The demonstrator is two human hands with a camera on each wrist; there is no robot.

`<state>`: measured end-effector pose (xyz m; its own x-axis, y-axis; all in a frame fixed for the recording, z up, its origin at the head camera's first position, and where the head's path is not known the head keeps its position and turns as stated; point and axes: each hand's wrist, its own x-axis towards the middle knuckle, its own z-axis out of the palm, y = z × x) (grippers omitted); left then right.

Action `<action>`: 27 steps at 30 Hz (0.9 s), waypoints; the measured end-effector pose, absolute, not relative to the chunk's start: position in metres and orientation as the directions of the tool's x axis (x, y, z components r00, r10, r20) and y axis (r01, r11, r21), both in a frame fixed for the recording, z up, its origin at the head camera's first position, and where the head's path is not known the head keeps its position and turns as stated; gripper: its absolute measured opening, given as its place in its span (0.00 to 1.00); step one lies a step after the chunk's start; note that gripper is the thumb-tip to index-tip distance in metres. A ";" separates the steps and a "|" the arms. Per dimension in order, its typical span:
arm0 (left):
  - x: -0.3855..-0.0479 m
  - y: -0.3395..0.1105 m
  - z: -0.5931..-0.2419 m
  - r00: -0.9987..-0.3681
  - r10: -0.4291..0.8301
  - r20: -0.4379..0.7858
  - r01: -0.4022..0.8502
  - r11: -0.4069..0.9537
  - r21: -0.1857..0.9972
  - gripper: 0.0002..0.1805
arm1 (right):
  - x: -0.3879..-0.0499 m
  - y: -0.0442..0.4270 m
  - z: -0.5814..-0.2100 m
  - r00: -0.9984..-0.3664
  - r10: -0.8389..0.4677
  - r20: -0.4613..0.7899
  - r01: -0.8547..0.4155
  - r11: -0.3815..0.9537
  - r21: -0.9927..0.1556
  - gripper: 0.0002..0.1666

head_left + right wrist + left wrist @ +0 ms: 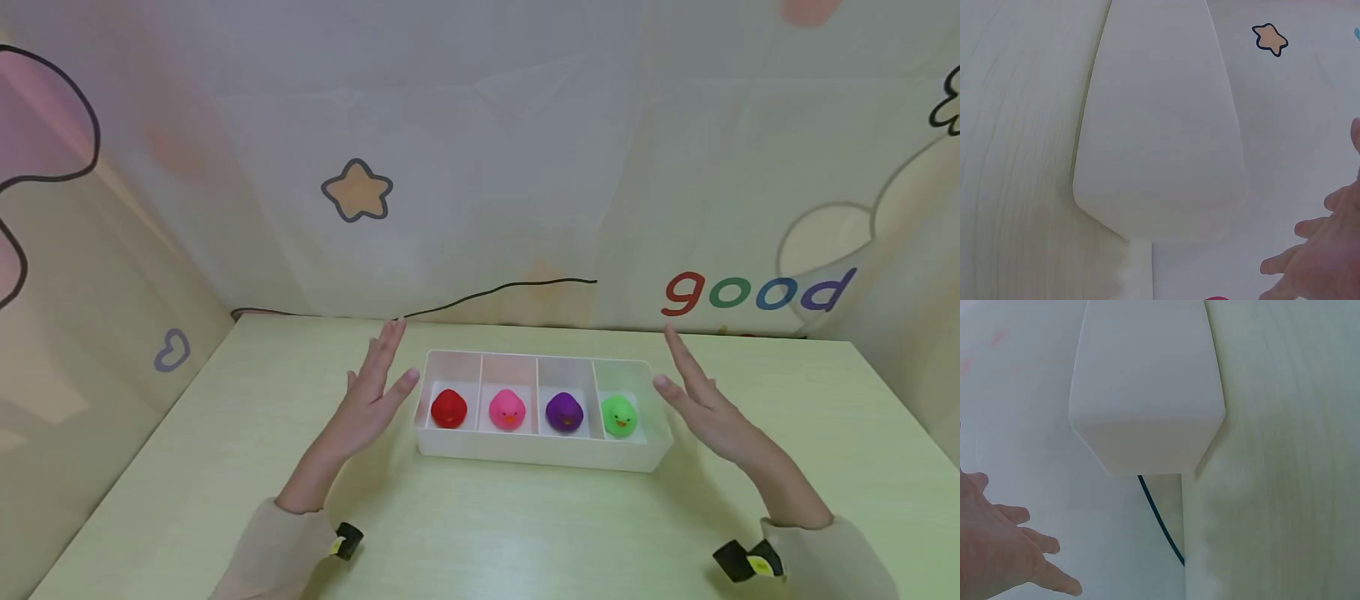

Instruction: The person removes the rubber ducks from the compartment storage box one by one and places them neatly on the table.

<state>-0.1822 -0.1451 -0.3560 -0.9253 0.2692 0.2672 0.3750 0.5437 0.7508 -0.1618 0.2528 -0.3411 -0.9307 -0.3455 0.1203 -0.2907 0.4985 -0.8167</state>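
Note:
A white divided tray (525, 450) stands on the table between the two hands. Its compartments, from left to right, hold a red toy duck (448, 409), a pink toy duck (507, 410), a purple toy duck (564, 413) and a green toy duck (619, 416). To the left of the tray is the left hand (369, 404), its fingers extended and nothing in it. The right hand (708, 410) is raised beside the tray's right end, likewise with straight fingers and no object. Both wrist views show the tray's plain outer side, apart from the fingers; the ducks are hidden there.
The pale wood-grain table (480, 533) reaches back to a printed cloth wall (487, 183) with a star and the word "good". More cloth closes in the left and right sides. Each sleeve has a small black device at the wrist.

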 end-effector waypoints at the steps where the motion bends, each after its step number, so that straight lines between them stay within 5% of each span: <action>1: -0.182 -0.145 -0.357 -0.925 0.272 0.266 0.374 0.527 0.763 0.35 | -0.162 0.253 -0.341 -0.929 -0.352 0.119 -0.285 0.472 -0.834 0.39; 11: -0.187 -0.143 -0.366 -0.921 0.276 0.274 0.364 0.369 0.855 0.34 | -0.161 0.250 -0.343 -0.930 -0.352 0.109 -0.241 0.357 -0.902 0.39; 27: -0.194 -0.140 -0.377 -0.961 0.271 0.052 0.118 0.234 0.965 0.37 | -0.164 0.241 -0.353 -0.956 -0.290 0.048 -0.161 0.377 -0.912 0.35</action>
